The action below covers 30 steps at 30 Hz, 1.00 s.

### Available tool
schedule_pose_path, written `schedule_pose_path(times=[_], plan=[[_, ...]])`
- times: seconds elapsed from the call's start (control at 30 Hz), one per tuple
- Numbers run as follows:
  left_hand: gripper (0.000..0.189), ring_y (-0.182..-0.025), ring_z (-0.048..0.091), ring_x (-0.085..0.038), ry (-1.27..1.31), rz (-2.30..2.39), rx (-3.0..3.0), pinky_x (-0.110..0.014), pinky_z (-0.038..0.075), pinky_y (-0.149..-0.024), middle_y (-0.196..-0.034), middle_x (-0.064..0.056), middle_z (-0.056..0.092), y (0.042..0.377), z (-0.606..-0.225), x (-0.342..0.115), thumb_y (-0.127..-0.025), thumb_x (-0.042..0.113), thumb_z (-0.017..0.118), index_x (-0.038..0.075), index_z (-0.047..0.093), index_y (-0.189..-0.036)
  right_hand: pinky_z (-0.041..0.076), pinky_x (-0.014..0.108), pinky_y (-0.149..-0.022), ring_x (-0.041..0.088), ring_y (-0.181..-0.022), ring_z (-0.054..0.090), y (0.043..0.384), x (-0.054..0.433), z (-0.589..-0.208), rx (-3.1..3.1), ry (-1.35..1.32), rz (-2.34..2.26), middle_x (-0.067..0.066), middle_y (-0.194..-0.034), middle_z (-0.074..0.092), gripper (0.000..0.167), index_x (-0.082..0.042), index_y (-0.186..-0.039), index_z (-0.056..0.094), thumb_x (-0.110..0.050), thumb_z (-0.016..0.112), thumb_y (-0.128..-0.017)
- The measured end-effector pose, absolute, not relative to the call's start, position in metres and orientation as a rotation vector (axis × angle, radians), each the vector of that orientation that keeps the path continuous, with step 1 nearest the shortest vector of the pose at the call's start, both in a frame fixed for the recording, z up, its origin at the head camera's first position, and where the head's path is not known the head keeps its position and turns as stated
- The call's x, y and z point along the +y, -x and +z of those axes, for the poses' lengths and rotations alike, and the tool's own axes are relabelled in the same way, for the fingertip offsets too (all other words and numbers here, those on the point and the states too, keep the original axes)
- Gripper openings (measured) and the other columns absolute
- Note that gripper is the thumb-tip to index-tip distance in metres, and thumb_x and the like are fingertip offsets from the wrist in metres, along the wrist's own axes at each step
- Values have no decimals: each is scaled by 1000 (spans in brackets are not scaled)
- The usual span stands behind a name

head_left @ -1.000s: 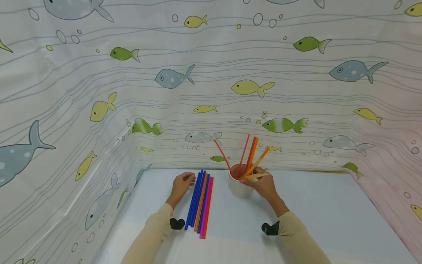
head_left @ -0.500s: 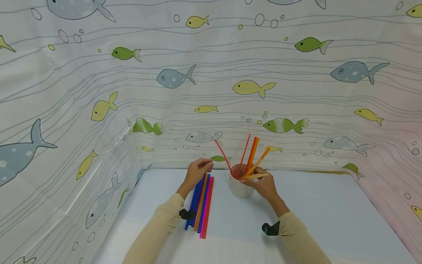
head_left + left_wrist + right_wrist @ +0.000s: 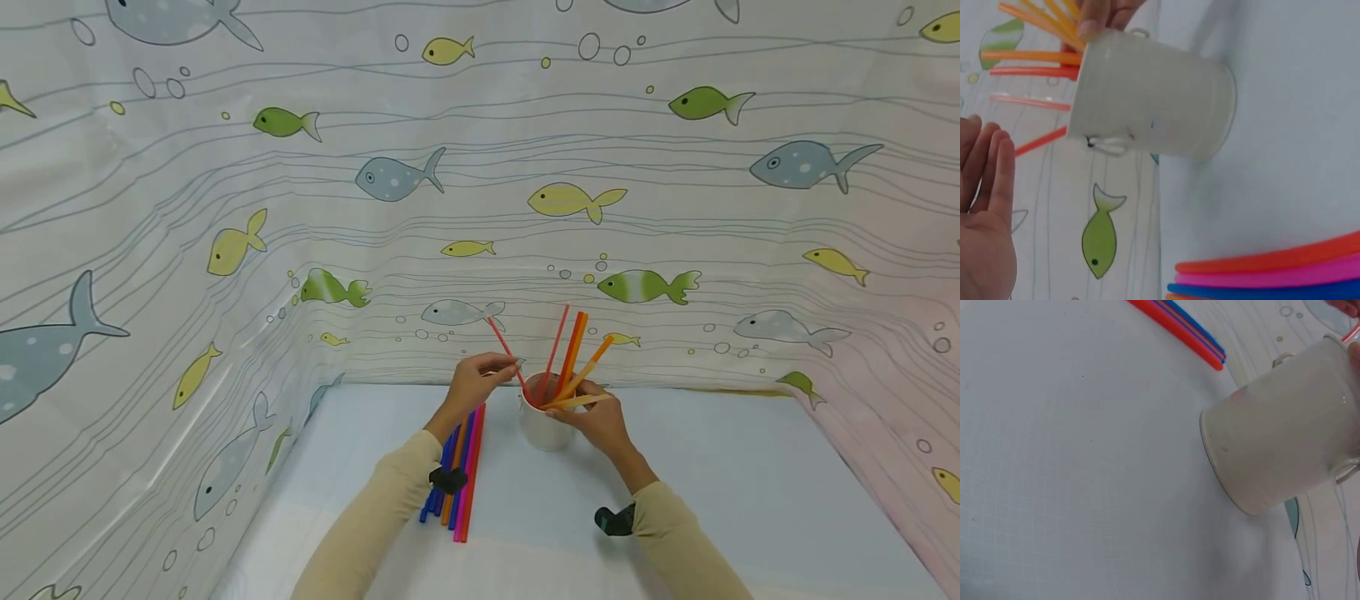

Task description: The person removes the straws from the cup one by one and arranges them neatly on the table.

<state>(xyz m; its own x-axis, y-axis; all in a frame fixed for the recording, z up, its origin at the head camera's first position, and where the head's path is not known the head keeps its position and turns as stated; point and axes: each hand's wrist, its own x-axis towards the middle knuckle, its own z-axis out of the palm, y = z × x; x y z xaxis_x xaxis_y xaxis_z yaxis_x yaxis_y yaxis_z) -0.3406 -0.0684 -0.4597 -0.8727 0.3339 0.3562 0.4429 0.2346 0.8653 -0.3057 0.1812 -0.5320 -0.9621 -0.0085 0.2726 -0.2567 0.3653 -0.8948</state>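
Just below mid-frame, our right hand (image 3: 602,420) has its fingers gripping the white bucket (image 3: 545,430), so our left hand (image 3: 476,383), fingers loosely extended, should pinch the leftmost red straw (image 3: 502,340) lightly.

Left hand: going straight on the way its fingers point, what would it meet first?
The left hand would probably meet the leftmost red straw in the white bucket first; depth leaves unclear whether they touch now.

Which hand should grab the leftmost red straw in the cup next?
Probably the left hand: it's empty and close to that red straw, while the right hand grips the cup.
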Motion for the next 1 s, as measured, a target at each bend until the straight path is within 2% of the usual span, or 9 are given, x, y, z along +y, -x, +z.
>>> schedule_pose_path(times=[0.17,0.27,0.53,0.67,0.87,1.0], plan=[[25,-100,67,-26,797,-1708,-2406,-27,56,-84,-110,-11,71,335,-449,-50,-93,14,68,3,70,-115,49,45,-97,24,-112,60,305,181,-531,-2410,-234,1622,3,-120,67,69,-14,-126,65,-47,86,-69],[23,-96,68,-17,802,-1662,-2403,-24,56,-82,-108,-2,72,341,-456,-39,-92,18,70,11,72,-114,49,44,-97,24,-112,60,305,181,-532,-2408,-238,1627,3,-119,67,69,-14,-126,64,-47,86,-69],[26,-96,67,-8,851,-1662,-2408,-24,55,-85,-106,7,71,344,-453,-13,-91,18,72,13,71,-116,49,44,-97,23,-109,61,305,180,-532,-2399,-250,1618,2,-116,68,66,-15,-124,65,-46,85,-70],[26,-96,67,-7,887,-1675,-2386,-24,55,-84,-105,6,72,345,-454,-1,-89,17,73,11,72,-114,49,43,-97,22,-109,61,305,181,-532,-2386,-263,1623,1,-115,68,67,-15,-125,65,-46,85,-69],[24,-98,68,-11,933,-1759,-2330,-25,55,-85,-107,0,72,345,-461,13,-90,12,71,8,72,-114,51,41,-95,21,-107,62,304,181,-532,-2368,-280,1618,1,-114,68,66,-16,-124,65,-45,86,-69],[24,-97,68,-10,907,-1841,-2333,-24,55,-84,-106,1,72,343,-465,19,-89,17,73,12,73,-113,54,39,-91,22,-105,63,304,181,-532,-2368,-298,1608,1,-113,67,64,-17,-124,65,-44,86,-70]])
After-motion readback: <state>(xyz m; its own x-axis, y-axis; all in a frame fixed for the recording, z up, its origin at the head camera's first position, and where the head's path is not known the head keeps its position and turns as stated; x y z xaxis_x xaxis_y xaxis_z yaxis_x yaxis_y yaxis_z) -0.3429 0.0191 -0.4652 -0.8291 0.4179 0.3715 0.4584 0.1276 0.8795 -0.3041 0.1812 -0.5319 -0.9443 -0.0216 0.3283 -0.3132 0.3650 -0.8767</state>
